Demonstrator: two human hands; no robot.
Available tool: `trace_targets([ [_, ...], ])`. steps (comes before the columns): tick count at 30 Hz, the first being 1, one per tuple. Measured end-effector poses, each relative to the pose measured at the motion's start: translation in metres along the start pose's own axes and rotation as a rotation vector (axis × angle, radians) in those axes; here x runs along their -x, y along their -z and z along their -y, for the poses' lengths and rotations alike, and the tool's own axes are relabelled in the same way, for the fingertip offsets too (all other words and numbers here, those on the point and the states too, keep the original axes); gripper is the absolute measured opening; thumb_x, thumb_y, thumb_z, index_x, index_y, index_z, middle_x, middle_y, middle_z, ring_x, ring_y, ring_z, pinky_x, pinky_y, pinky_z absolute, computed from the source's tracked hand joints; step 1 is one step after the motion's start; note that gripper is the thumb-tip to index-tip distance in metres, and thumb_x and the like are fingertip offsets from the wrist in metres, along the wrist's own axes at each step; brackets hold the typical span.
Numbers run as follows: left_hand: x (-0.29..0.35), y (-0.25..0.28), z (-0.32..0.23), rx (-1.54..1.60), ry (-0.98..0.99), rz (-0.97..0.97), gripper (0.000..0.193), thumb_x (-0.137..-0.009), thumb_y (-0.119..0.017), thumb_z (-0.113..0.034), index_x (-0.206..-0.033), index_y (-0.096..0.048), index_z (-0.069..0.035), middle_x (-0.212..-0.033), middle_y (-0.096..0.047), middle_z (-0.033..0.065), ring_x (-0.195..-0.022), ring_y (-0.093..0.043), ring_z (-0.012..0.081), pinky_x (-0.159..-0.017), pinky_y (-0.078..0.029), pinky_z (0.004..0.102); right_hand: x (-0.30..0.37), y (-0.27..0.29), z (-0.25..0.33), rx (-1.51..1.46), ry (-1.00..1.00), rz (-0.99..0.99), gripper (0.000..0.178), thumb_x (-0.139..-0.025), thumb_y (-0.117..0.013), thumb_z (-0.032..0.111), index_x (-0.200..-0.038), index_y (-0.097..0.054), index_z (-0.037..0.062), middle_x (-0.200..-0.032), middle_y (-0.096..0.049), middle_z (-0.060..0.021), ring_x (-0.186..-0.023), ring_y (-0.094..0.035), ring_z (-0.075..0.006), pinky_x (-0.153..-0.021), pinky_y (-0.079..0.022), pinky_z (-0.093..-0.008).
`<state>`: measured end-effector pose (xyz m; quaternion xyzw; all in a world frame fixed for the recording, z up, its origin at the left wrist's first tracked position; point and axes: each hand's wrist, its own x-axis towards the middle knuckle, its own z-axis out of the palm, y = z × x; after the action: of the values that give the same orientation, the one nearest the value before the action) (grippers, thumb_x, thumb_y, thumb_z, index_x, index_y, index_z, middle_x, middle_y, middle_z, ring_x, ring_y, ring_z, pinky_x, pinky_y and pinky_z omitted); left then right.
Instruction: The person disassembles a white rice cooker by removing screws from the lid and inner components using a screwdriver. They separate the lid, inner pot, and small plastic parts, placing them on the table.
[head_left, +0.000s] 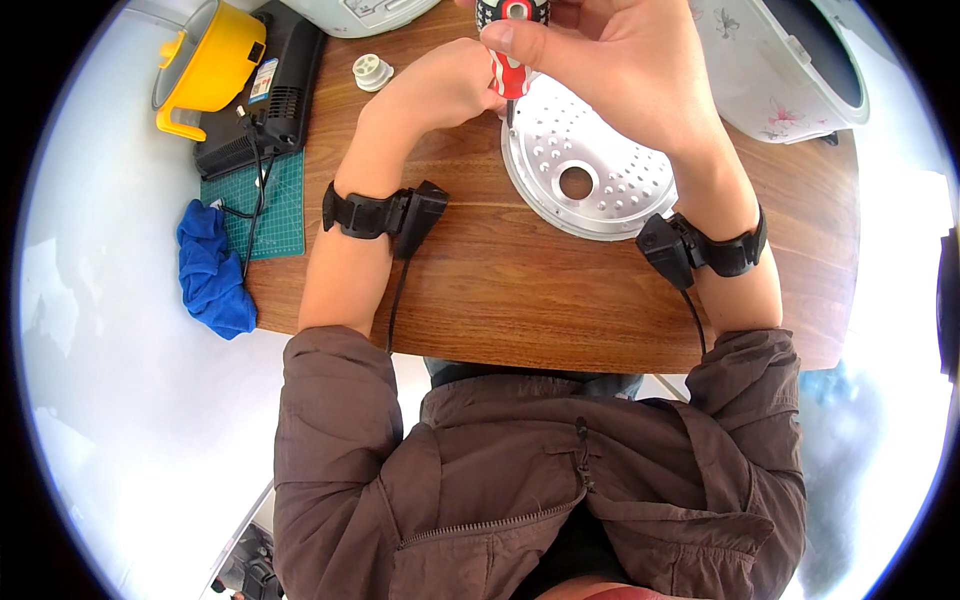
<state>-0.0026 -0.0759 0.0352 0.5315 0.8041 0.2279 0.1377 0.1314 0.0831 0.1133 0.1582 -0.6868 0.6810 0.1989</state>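
My right hand (pixel 625 75) is at the top of the view, its thumb and fingers closed round the handle of a screwdriver (pixel 512 78). The handle is red, white and black, and its dark shaft points down at the left part of a round silver metal plate (pixel 625 200). Raised dots or small holes cover the plate, and one larger round hole lies near its front. My left hand (pixel 455 85) is bent in beside the shaft at the plate's left edge. Its fingers curl together, partly hidden behind the screwdriver; what they grip cannot be made out.
A small white plastic part (pixel 372 72) sits left of my left hand. Farther left are a yellow pot (pixel 215 75), a black device (pixel 255 110) with a cable, a green cutting mat (pixel 280 215) and a blue cloth (pixel 212 275). A white flowered appliance housing (pixel 770 85) stands right.
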Motion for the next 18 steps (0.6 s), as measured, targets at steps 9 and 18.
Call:
trace_targets([
  [9, -0.014, -0.011, 0.005, 0.024, -0.011, -0.029, 0.014, -0.090, -0.066, -0.014, -0.095, -0.069, -0.001, -0.086, -0.070, 0.0203, -0.083, -0.067, 0.0391, -0.074, -0.052, 0.0474, -0.003, 0.008, -0.005, 0.050, -0.037, -0.002, 0.034, -0.090, -0.069, -0.008, -0.123, -0.064, -0.0026, -0.110, -0.067, -0.0055, -0.097, -0.063, -0.0093, -0.082, -0.055, -0.0241],
  [18, -0.016, -0.018, 0.009, 0.068, -0.025, -0.103, 0.015, -0.092, -0.062, -0.014, -0.097, -0.067, -0.001, -0.084, -0.070, 0.0202, -0.081, -0.065, 0.0398, -0.072, -0.050, 0.0472, -0.001, 0.008, 0.006, 0.040, -0.031, -0.014, 0.031, -0.092, -0.067, -0.009, -0.122, -0.064, -0.0027, -0.109, -0.067, -0.0050, -0.094, -0.063, -0.0081, -0.082, -0.054, -0.0231],
])
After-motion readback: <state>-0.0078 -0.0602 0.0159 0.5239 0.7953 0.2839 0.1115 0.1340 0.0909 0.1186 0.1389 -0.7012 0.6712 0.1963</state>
